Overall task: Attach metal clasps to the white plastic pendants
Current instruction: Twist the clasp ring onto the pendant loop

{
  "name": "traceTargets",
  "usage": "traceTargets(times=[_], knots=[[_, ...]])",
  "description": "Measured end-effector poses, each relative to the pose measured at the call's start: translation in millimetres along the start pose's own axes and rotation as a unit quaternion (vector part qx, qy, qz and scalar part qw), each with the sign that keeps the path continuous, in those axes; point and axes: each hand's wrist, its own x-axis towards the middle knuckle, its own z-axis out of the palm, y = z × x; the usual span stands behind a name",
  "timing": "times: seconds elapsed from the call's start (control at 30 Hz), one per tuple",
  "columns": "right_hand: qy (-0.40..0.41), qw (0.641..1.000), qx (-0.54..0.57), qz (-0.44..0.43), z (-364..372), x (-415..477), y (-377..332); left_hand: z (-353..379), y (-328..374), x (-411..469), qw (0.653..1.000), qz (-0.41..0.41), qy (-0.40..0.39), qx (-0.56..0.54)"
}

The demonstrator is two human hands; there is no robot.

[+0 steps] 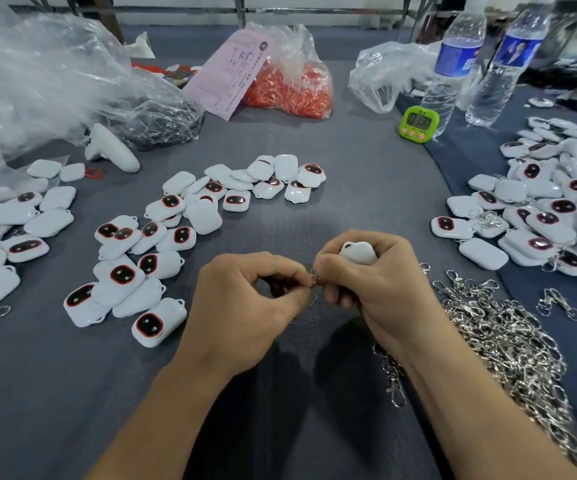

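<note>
Both hands are up over the grey table (349,188), close together. The right hand (373,282) has its fingers curled round 1 white pendant (358,252), which pokes up above the knuckles. The left hand (245,292) is curled too, thumb and forefinger pinching a small metal clasp (314,280) right against the right fingertips. A pile of clasps (501,327) lies just beside the right wrist, and loose pendants (148,258) are scattered to the left.

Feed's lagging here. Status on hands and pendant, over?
Left-hand grip pinching small silver metal clasp. Right-hand grip holding white rounded plastic pendant. Nothing in the way.
</note>
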Motion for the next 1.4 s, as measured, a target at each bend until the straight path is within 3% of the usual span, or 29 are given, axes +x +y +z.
traceTargets(times=[0.27,0.37,0.5,0.67,0.87,1.0,1.17,1.4], knots=[[-0.012,0.993,-0.090,-0.079,1.7,-1.6,-0.9,1.4,-2.6,3.1,0.980,-0.120,-0.054,-0.153],[-0.008,0.995,-0.072,-0.062,1.2,-0.6,-0.3,1.7,-0.1,2.2,0.987,-0.088,-0.031,-0.134],[0.001,1.000,-0.017,0.024,0.4,0.6,-0.7,-0.1,5.2,0.6,0.996,-0.011,0.005,-0.089],[-0.015,0.995,0.019,0.092,-3.1,1.9,0.2,3.3,6.9,-4.7,0.997,0.072,0.019,0.034],[0.016,0.991,0.095,0.090,-4.4,2.1,-4.4,6.7,4.8,-4.2,0.995,0.010,0.059,0.074],[0.028,0.998,0.023,0.050,-4.6,2.3,-1.6,6.9,7.2,-2.8,0.997,-0.048,0.061,-0.003],[0.045,0.997,-0.064,-0.009,2.0,1.1,3.6,6.3,8.0,-1.4,0.996,-0.078,0.034,-0.020],[0.029,0.998,-0.056,0.024,2.8,0.7,5.0,7.9,2.4,-0.8,0.993,-0.107,0.046,-0.017]])
